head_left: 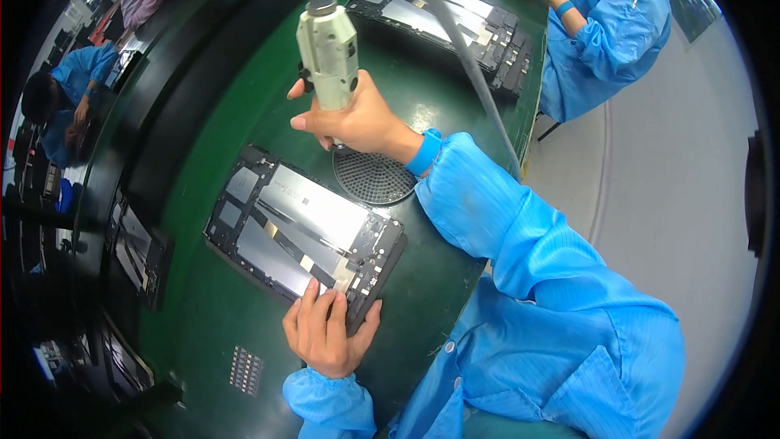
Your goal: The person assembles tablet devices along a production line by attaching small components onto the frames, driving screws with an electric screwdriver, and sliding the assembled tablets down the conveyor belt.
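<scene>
My right hand (357, 118) is wrapped round a pale electric screwdriver (327, 53), held upright over the bench with its cable running up. Its tip is mostly hidden behind my hand. Below my hand lies a round dark tray (374, 177) with a dimpled surface. An opened tablet (313, 203) rests tilted on the green bench, its silver battery panels, dark flex strips and small boards exposed. My left hand (329, 337) holds the tablet's near corner, fingers on top of the edge and thumb against the side.
A small sheet of parts (245, 371) lies on the green bench (203, 317) left of my left hand. Another opened tablet (443, 24) stands farther back. A grey cable (463, 49) crosses the right side. Co-workers sit around, one in blue (609, 24) at right.
</scene>
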Motion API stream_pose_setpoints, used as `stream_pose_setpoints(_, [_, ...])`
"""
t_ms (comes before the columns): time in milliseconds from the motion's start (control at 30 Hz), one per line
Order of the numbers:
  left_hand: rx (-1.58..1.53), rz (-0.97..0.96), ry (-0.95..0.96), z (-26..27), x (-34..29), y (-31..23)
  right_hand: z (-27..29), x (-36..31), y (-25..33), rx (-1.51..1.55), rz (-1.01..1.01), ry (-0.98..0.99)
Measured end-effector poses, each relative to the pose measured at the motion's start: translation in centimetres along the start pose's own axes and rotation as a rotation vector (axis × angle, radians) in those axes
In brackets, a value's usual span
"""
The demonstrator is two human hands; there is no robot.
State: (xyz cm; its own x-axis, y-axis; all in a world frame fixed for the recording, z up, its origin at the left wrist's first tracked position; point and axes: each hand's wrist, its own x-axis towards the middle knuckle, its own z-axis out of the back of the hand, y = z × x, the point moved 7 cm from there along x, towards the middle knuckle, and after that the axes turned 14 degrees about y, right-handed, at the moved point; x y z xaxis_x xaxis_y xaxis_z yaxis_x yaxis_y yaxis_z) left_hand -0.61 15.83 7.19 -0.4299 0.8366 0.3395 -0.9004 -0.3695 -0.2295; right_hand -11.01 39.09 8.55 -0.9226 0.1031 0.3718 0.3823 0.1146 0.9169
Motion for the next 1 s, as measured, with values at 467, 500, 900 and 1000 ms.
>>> stream_pose_setpoints(467, [-0.089, -0.168, 0.028, -0.9, 0.4, -1.7, 0.4, -0.3, -0.1, -0.067, -0.028, 0.005])
stream_pose_setpoints(500, [-0.088, -0.176, 0.027, -0.9, 0.5, -1.7, 0.3, -0.3, 0.1, -0.096, -0.018, 0.029])
stream_pose_setpoints(900, [-0.158, -0.031, -0.003, -1.5, 2.1, 0.4, -4.3, -1.5, 4.4, 0.118, 0.145, 0.02])
stream_pose_setpoints(1000, [-0.153, -0.016, -0.049, -1.7, 2.2, 0.3, -8.7, -2.3, 4.4, 0.151, 0.083, 0.133])
